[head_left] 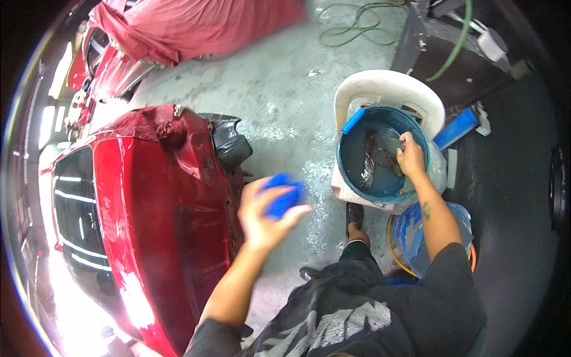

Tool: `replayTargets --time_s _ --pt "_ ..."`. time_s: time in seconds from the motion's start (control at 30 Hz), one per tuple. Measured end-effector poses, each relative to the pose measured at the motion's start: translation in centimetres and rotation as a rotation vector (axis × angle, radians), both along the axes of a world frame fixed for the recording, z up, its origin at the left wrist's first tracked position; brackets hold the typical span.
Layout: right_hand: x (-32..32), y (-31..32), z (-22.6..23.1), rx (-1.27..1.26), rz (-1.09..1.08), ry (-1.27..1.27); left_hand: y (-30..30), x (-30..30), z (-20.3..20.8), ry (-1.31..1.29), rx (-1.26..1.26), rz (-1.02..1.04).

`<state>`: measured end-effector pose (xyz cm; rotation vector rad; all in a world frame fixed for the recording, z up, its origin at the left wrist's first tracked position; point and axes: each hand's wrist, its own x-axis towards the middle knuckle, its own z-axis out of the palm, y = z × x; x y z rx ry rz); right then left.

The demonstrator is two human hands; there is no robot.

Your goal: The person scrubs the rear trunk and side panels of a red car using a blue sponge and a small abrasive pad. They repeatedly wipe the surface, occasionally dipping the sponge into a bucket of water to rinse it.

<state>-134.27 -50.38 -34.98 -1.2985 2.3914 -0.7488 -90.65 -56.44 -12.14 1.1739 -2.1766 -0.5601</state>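
Head view. I see 2 bare hands at work over a concrete floor (279, 113). My left hand (264, 211) is raised beside the red car (148, 208) on the left; its grip is clamped on a blue sponge (282, 196), fingers curled around it, the sponge blurred. Hand and sponge sit just right of the car's red body panel, near the dark exposed part at its corner (229, 143); I cannot tell whether the sponge touches the panel.

My right hand (411, 157) reaches into a blue bucket (357, 178) to the right. The bucket rests on a white plastic chair (386, 89) and holds dark water, with a dark strip-shaped item (370, 157) lying in it. The fingers of this hand close on a small grey piece (392, 144) at the water's surface; I cannot tell what the piece is. A blue handle (353, 121) shows at the bucket's far left rim.

Near the chair on the right lies a blue plastic bag (416, 232). A green hose (357, 27) lies coiled on the far floor. A red cloth (196, 24) covers something at the far left.
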Motion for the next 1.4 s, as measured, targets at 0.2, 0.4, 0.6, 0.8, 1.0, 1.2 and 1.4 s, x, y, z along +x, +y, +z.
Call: replayTargets --time_s 0.2,0.4,0.6,0.8,1.0,1.2,1.4 --pt "-9.1 -0.8 -22.0 0.083 0.137 -0.08 -5.5 -29.7 -13.5 -0.309 0.453 -0.568" --pt "-0.5 -4.8 -14.7 0.46 0.098 -0.177 -7.3 -30.9 -31.5 -0.909 0.486 -0.385" --pt "-1.3 -5.4 -14.4 0.604 0.068 -0.064 -7.0 -31.1 -38.3 -0.857 0.778 -0.411" --pt "-5.9 -2.6 -25.6 0.399 0.069 -0.077 -10.1 -32.4 -27.0 -0.74 0.861 -0.264" --pt "-2.8 -2.9 -20.8 0.103 -0.077 -0.92 -7.7 -27.8 -11.6 -0.185 0.84 -0.103" --pt "-6.3 -1.6 -8.6 -0.064 -0.29 -1.273 -5.5 -20.4 -5.4 0.872 1.002 -0.048" --pt "4.9 0.5 8.6 -0.519 -0.253 -1.364 -2.2 -2.5 -0.2 1.749 1.229 -0.136"
